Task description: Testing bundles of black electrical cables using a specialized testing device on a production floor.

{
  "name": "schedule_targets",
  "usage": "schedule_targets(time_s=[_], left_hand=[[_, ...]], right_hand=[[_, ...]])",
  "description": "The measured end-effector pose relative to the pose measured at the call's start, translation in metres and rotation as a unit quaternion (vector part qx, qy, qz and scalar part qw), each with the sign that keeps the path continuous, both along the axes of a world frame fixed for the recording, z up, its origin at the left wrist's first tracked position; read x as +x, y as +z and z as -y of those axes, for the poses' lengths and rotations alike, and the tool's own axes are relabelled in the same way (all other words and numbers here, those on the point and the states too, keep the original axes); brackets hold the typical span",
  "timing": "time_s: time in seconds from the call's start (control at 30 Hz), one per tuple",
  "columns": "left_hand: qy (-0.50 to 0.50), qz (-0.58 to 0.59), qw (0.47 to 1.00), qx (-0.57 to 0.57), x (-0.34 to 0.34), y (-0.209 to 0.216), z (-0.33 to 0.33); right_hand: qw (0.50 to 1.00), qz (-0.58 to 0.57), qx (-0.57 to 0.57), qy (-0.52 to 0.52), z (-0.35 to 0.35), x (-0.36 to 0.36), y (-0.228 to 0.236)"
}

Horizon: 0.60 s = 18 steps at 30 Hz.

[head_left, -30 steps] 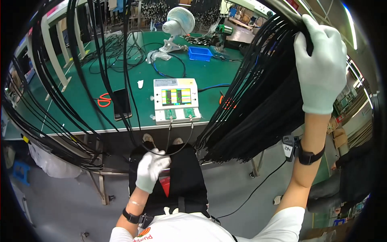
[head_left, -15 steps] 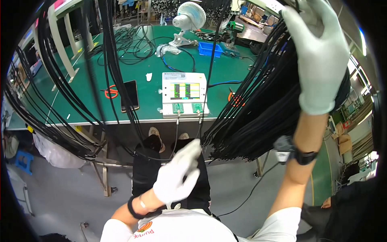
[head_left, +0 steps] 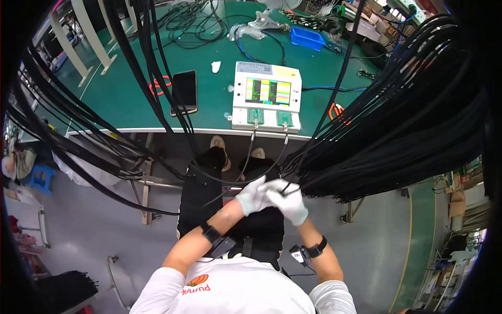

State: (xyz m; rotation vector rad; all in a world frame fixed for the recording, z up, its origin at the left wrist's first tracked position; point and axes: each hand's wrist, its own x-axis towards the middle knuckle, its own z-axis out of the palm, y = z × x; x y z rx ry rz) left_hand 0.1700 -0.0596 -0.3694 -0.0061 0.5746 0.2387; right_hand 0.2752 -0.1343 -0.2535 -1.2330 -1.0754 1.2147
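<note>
My gloved left hand (head_left: pixel 253 197) and gloved right hand (head_left: pixel 288 203) meet over my lap, just below the table's front edge. The right hand's fingers are closed round a thin black cable (head_left: pixel 334 89) that comes down from above. Closed too, the left hand has its fingers against the right; what they hold, if anything, is hidden. Beyond them stands a white tester (head_left: pixel 267 94) with a lit screen. Two cable leads (head_left: pixel 251 140) hang from green boards on its front. A thick bundle of black cables (head_left: pixel 387 141) hangs on the right.
More black cables (head_left: pixel 151 63) hang at the left. On the green table (head_left: pixel 214 104) lie a dark phone (head_left: pixel 184 93), red-handled scissors (head_left: pixel 159 85), orange-handled pliers (head_left: pixel 339 113), a blue tray (head_left: pixel 307 38) and a heap of cables (head_left: pixel 196 23). A blue stool (head_left: pixel 42 178) stands at far left.
My right hand has come down from high by the cable bundle to my lap, with a cable in it. The left hand has moved slightly right to meet it. The view has shifted.
</note>
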Motion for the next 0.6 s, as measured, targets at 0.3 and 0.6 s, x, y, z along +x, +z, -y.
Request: schedule_targets(time_s=[0.3, 0.6], left_hand=[[-0.033, -0.054, 0.952, 0.301, -0.017, 0.035, 0.019], [-0.106, -0.147, 0.862, 0.474, -0.017, 0.091, 0.032]], right_hand=[[0.872, 0.451, 0.180, -0.069, 0.032, 0.021, -0.009], [0.996, 0.044, -0.070, -0.032, 0.004, 0.022, -0.015]])
